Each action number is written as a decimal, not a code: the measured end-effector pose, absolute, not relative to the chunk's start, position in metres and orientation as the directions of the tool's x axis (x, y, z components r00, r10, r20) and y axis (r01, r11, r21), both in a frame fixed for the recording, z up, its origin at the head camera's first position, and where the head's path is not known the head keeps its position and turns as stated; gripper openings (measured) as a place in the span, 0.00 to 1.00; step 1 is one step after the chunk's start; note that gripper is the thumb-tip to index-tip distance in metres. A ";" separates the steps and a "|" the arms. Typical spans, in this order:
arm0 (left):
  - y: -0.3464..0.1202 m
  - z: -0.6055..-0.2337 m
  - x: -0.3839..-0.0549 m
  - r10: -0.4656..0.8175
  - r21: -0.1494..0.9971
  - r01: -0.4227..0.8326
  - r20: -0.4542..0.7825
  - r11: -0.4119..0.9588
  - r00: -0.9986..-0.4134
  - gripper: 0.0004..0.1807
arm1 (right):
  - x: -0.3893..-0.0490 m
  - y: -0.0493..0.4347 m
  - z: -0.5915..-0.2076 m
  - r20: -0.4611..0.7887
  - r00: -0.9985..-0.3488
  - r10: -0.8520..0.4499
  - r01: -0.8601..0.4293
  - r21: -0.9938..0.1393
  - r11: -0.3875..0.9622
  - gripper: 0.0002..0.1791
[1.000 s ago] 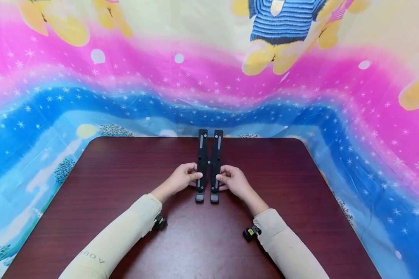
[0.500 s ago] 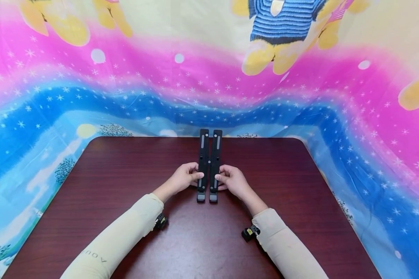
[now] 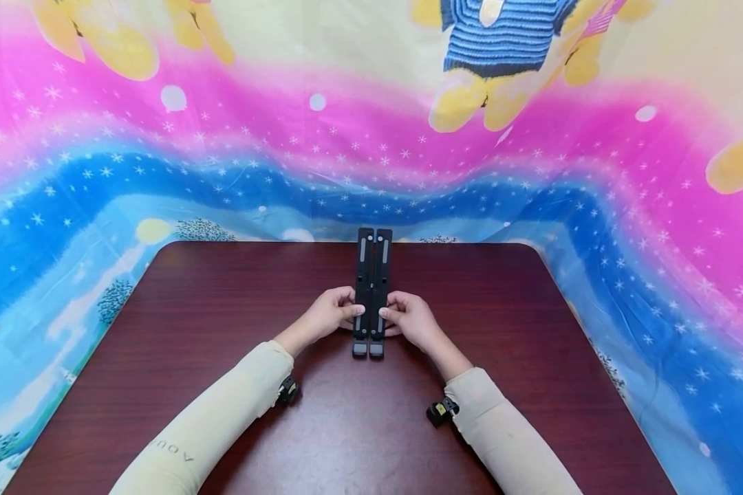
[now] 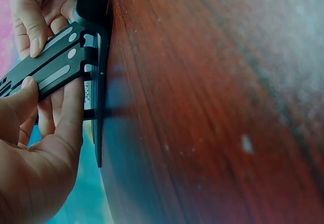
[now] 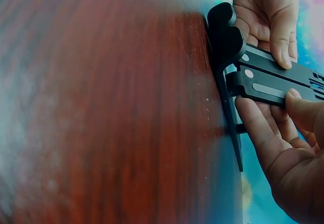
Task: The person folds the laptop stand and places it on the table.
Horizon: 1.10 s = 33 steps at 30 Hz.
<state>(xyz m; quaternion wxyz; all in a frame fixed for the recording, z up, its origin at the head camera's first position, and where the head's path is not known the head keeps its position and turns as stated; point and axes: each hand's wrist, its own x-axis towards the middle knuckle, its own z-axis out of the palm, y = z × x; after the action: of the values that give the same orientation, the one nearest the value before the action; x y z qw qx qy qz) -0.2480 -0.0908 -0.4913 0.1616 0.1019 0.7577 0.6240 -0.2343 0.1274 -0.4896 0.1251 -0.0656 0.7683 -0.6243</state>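
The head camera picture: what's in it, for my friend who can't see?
A person's left hand and right hand each grip one side of a black two-bar stand, with its bars close side by side, at a dark red-brown table. Behind the table is a bright cloth with pink and blue bands, white snowflakes and yellow cartoon figures.

Black stand (image 4: pixel 61 62), far end beyond the left wrist view's edge

Table (image 3: pixel 235 289): was dk. red-brn., wood-grain, far corners (image 3: pixel 526 251) rounded.
Blk. stand (image 3: pixel 364 289): stood thereon, mid-width; 2 bars (image 3: pixel 380 278) side by side w/ grey strips (image 3: pixel 363 249).
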 end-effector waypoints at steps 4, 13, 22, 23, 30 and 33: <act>-0.090 -0.492 -0.248 0.364 0.981 -0.043 -0.111 0.190 -0.925 0.06 | -0.234 0.127 -0.490 -0.111 -0.960 -0.257 0.060 -0.978 0.201 0.07; -0.089 -0.492 -0.247 0.363 0.979 -0.037 -0.110 0.200 -0.925 0.06 | -0.236 0.127 -0.490 -0.122 -0.960 -0.252 0.060 -0.969 0.238 0.05; -0.082 -0.492 -0.241 0.307 0.962 -0.004 -0.090 0.271 -0.947 0.06 | -0.236 0.134 -0.485 -0.052 -0.967 -0.249 -0.064 -0.898 0.436 0.03; -0.082 -0.492 -0.240 0.301 0.959 -0.004 -0.093 0.284 -0.949 0.06 | -0.235 0.134 -0.485 -0.041 -0.967 -0.252 -0.084 -0.881 0.465 0.03; -0.083 -0.487 -0.235 0.274 0.931 0.010 -0.098 0.365 -0.957 0.08 | -0.240 0.141 -0.481 0.038 -0.951 -0.306 -0.241 -0.710 0.662 0.08; -0.084 -0.486 -0.232 0.261 0.901 0.008 -0.118 0.435 -0.958 0.11 | -0.244 0.148 -0.472 0.042 -0.947 -0.318 -0.259 -0.685 0.681 0.13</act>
<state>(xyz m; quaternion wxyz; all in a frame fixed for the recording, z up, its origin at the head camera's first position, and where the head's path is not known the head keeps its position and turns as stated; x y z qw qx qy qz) -0.2319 -0.0844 -0.4856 0.1205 0.0800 0.8383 0.5256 -0.2445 0.1479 -0.4724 0.0401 -0.1578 0.9158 -0.3672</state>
